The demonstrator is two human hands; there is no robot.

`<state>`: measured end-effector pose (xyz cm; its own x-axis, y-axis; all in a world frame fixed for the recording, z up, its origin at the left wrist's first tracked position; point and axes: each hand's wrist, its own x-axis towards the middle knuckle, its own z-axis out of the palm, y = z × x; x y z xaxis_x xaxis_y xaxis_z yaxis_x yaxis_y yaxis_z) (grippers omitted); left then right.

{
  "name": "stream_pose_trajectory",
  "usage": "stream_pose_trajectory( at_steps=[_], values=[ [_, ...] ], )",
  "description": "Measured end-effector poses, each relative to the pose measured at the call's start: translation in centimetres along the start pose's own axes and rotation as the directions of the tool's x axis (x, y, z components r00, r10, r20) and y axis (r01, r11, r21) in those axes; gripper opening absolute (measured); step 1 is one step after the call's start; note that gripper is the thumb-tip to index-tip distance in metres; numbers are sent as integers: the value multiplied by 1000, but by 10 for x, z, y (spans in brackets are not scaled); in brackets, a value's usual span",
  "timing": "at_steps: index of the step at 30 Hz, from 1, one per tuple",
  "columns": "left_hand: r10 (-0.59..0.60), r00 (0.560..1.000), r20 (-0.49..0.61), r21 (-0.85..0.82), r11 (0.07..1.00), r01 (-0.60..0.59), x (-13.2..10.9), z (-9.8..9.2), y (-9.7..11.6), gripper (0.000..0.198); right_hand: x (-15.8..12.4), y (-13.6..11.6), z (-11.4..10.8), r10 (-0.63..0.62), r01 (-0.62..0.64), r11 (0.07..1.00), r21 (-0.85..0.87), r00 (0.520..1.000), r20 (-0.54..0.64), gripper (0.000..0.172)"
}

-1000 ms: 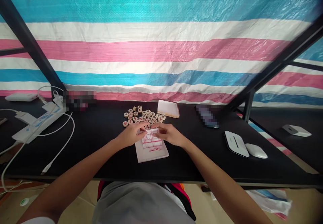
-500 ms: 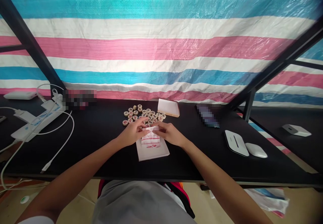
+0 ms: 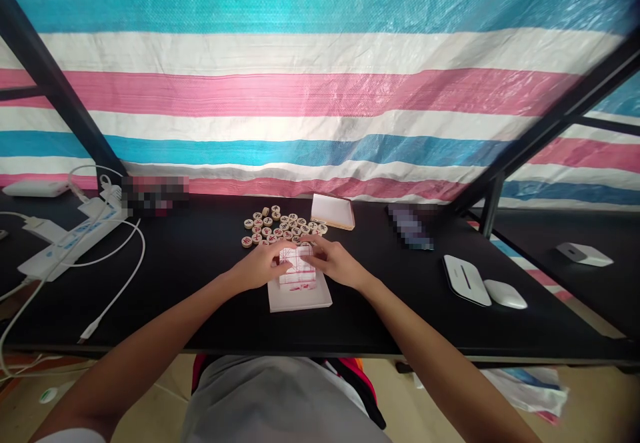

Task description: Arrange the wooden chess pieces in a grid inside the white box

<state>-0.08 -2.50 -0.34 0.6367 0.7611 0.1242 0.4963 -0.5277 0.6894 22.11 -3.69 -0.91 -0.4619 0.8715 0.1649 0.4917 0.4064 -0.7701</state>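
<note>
A folded white sheet with red lines (image 3: pixel 297 267) lies on top of a flat white box (image 3: pixel 299 294) on the black table (image 3: pixel 200 283). My left hand (image 3: pixel 263 265) grips the sheet's left edge with its fingers curled. My right hand (image 3: pixel 336 262) holds the right edge the same way. Just beyond my fingers lies a scatter of several round wooden game pieces (image 3: pixel 280 227) with red and dark marks. A shallow white box lid (image 3: pixel 333 212) rests behind them.
At the left lie a white power strip (image 3: pixel 70 242) and white cables (image 3: pixel 117 276). At the right are a flat white device (image 3: pixel 466 280) and a white mouse (image 3: pixel 505 294). Black frame posts (image 3: pixel 60 90) rise at both sides. A striped tarp (image 3: pixel 320 83) hangs behind.
Both hands have drawn the red-lined sheet together into a smaller fold and shifted slightly toward the game pieces. The view has tilted a little.
</note>
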Motion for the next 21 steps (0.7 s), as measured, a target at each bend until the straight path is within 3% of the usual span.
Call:
stream_pose_trajectory(
  at_steps=[4,7,10,12,15,21],
  values=[
    [55,998,-24,1,999,-55,-1,2,2,33,2,3,2,-18,18,1000,-1,999,-32,45],
    [93,989,-118,-28,995,-97,-2,1,6,22,2,6,3,-51,45,998,-39,985,-163,54],
    [130,971,-199,-75,986,-148,-1,0,9,9,0,3,2,-88,67,993,-95,969,-232,40],
    [137,968,-211,-117,979,-164,0,1,11,10,-1,-2,3,-118,108,991,-73,982,-148,30],
    [136,972,-192,-191,966,-173,0,5,15,14,-1,-9,5,-147,146,989,36,989,21,31],
    [256,963,-88,-193,944,-269,-5,8,21,41,0,-10,4,-59,37,961,273,996,74,47]
  ],
)
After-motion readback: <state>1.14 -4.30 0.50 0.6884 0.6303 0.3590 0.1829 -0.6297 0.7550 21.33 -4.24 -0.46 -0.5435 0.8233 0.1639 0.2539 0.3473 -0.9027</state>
